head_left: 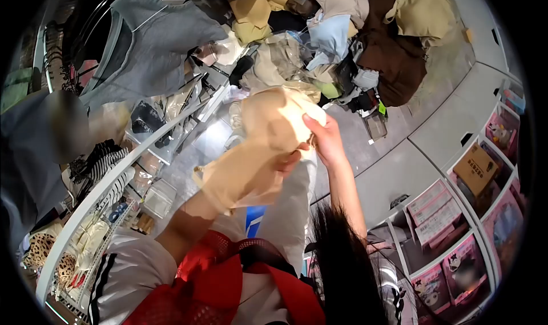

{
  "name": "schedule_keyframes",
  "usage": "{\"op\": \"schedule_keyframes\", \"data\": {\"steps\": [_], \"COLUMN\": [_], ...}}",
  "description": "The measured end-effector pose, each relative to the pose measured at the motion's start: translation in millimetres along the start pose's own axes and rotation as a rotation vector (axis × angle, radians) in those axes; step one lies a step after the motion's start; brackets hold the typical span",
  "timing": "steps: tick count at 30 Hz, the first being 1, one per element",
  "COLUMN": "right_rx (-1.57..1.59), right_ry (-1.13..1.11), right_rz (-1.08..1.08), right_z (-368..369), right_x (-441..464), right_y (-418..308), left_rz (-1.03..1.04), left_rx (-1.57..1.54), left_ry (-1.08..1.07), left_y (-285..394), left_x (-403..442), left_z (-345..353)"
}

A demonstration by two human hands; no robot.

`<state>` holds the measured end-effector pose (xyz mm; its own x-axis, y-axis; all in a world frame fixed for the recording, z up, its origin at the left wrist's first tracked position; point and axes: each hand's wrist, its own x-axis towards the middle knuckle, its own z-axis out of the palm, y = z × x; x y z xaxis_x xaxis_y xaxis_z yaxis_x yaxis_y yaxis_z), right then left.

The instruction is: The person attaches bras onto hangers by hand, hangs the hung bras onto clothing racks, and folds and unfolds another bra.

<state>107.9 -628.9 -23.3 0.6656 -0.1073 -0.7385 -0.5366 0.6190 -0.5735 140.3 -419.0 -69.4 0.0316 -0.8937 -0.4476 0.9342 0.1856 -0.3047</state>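
A beige bra (pixel 245 165) with smooth, rounded cups hangs between my two hands in front of my body. My right hand (pixel 324 133) pinches its right edge, with the thumb lying on top of the fabric. My left hand (pixel 290 161) is mostly hidden behind the bra. Only some of its fingers show, curled round the fabric near the middle. Sunlit patches fall across the upper cup.
Ahead on the floor lies a pile of garments, including a brown garment (pixel 394 62) and a light blue piece (pixel 331 36). A grey top (pixel 154 33) hangs at upper left. A curved metal rail (pixel 114 179) runs along my left. Pink boxes (pixel 436 211) stand in racks at right.
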Motion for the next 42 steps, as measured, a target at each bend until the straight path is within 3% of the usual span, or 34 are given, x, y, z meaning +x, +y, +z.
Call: {"op": "schedule_keyframes", "data": {"steps": [3, 7, 11, 12, 13, 14, 16, 17, 18, 19, 20, 21, 22, 23, 26, 29, 30, 33, 37, 38, 42], "right_rx": [0.17, 0.293, 0.404, 0.385, 0.365, 0.29, -0.241, -0.508, -0.843, -1.075, -1.3, -1.299, -1.287, -1.264, -0.826, -0.782, -0.669, -0.071, 0.401, 0.444, 0.379], "right_ry": [0.102, 0.155, 0.146, 0.131, 0.116, 0.127, 0.198, 0.232, 0.327, 0.478, 0.629, 0.805, 0.98, 1.158, 1.231, 1.394, 1.363, 1.319, 1.182, 1.195, 0.975], "right_rz": [-0.06, -0.186, -0.195, -0.176, -0.158, -0.14, -0.005, 0.059, -0.223, -0.491, -0.763, -0.841, -0.919, -0.995, -0.986, -0.82, -0.808, -0.686, -0.681, -0.677, -0.827], "right_z": [-23, -32, -33, -35, -35, -36, -55, -67, -80, -87, -91, -93, -93, -92, -78, -74, -75, -86, -89, -91, -70], "right_x": [-17, -44, -63, -70, -77, -87, -101, -107, -113, -122, -131, -141, -149, -156, -165, -165, -164, -161, -178, -180, -187], "right_y": [4, 1, 11, 13, 15, 12, 8, 5, 11, 4, -4, -10, -16, -21, -25, -2, 8, 34, 43, 47, 38], "left_rz": [-0.059, 0.106, 0.133, 0.174, 0.18, 0.186, 0.288, 0.391, 0.491, 0.578, 0.694, 0.796, 0.898, 0.968, 1.107, 1.1, 1.053, 0.886, 0.966, 1.023, 0.859], "left_rx": [-0.017, 0.044, 0.393, 0.692, 0.756, 0.82, 0.967, 1.122, 1.265, 1.513, 1.748, 2.093, 2.435, 2.215, 1.71, 1.746, 1.591, 1.608, 1.999, 1.888, 1.996], "left_ry": [-0.049, 0.021, 0.279, 0.148, 0.241, 0.334, 0.59, 0.394, 0.188, 0.13, 0.086, 0.217, 0.368, 0.433, 0.418, 0.512, 0.362, 0.31, 0.325, 0.27, 0.059], "left_y": [14, 14, 7, 2, 2, 3, 2, 12, 28, 30, 32, 24, 19, 19, 13, 8, 0, -25, -36, -40, -63], "left_x": [-16, -41, -56, -61, -61, -60, -54, -58, -64, -68, -72, -81, -87, -90, -92, -106, -109, -122, -135, -135, -134], "left_z": [1, 46, 34, 26, 19, 12, 30, 25, 14, 26, 38, 88, 117, 106, 100, 76, 81, 78, 58, 57, 81]}}
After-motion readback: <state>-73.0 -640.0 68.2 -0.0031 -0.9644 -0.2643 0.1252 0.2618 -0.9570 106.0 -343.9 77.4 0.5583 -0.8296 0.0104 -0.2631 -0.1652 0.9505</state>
